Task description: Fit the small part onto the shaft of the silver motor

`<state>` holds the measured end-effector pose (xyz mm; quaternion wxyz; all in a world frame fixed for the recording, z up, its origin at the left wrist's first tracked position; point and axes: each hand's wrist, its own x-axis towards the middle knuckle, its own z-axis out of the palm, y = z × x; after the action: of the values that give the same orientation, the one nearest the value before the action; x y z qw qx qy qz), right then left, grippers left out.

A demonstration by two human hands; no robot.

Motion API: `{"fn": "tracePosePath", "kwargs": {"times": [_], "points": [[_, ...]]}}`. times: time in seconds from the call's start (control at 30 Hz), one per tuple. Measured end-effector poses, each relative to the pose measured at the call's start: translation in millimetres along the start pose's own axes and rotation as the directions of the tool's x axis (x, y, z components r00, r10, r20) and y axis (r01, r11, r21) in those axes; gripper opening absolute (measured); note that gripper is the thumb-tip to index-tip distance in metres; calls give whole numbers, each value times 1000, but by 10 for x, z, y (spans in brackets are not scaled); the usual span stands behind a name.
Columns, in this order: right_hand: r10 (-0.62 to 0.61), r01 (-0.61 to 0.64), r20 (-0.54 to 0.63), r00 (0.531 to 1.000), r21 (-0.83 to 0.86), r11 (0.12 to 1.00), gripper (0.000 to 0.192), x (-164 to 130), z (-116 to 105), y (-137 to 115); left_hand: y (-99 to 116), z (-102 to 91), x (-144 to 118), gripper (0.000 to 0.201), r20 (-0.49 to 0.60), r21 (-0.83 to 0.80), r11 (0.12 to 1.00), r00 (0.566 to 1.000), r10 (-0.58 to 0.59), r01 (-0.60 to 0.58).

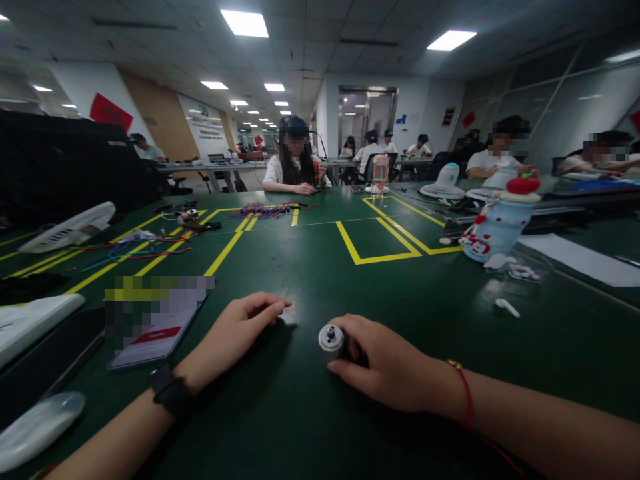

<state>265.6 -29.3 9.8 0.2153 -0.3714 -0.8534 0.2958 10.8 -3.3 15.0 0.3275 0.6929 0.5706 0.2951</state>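
My right hand (385, 360) is wrapped round a small electric motor (331, 338), a silver cylinder whose shaft end faces up and toward me. Its lower body is partly hidden by my fingers. To the left, my left hand (245, 323) is held low over the green table (310, 273), thumb and forefinger pinched together. A small whitish patch shows at those fingertips; whether it is a thin piece or a reflection, I cannot make out. A gap of bare tabletop separates the two hands.
Left lie a plastic sleeve (185, 320), a white computer mouse (40, 430) and loose wires (140, 250). A wire bundle (270, 211) lies farther back. Right stand a blue bottle (500, 223) and a white earbud (507, 307). Across the table sits a person (295, 160).
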Motion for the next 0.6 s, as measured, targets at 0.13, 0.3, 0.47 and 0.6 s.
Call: {"fn": "tracePosePath", "kwargs": {"times": [0.13, 0.3, 0.47, 0.6], "points": [[4, -4, 9, 1000, -1, 1000, 34, -1, 2, 9, 2, 3, -11, 29, 41, -5, 999, 998, 42, -41], [5, -5, 12, 1000, -13, 1000, 33, -5, 13, 17, -5, 30, -6, 28, 81, 16, 994, 991, 105, -106], [-3, 3, 5, 1000, -19, 1000, 31, 1, 20, 17, 78, 102, -87, 24, 202, 73, 983, 968, 149, -167], [-32, 32, -13, 999, 6, 999, 32, 5, 28, 27, 219, 235, -220, 38, 205, 14, 986, 966, 161, -167]]}}
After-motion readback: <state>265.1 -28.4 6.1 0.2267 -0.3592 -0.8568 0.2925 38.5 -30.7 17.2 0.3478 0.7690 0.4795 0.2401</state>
